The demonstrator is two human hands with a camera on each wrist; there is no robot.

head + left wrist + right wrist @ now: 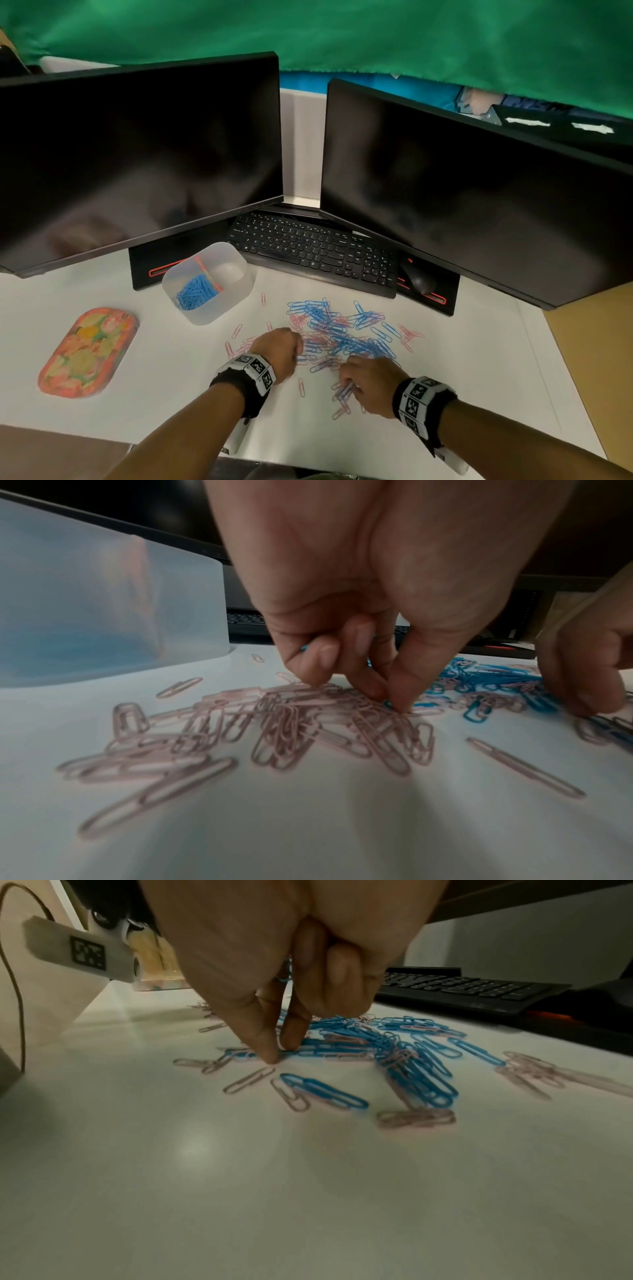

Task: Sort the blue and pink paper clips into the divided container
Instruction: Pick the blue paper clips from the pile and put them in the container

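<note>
A mixed heap of blue and pink paper clips (342,332) lies on the white desk. The translucent divided container (239,274) stands at the back left of the heap; blue clips (197,294) fill its left compartment, and the right one looks empty. My left hand (297,356) works the heap's left edge: thumb and forefinger (390,700) pinch down on a blue clip among pink ones (291,723), with blue showing inside the curled fingers. My right hand (346,383) is at the near edge, its thumb and forefinger (281,1053) pinching a blue clip (308,1050), more blue tucked in the palm.
A black keyboard (315,253) and mouse (418,277) lie behind the heap, under two dark monitors (137,154). A floral oval tin (87,353) sits at the far left. Stray pink clips (301,387) lie between my hands. The desk's front edge is near my forearms.
</note>
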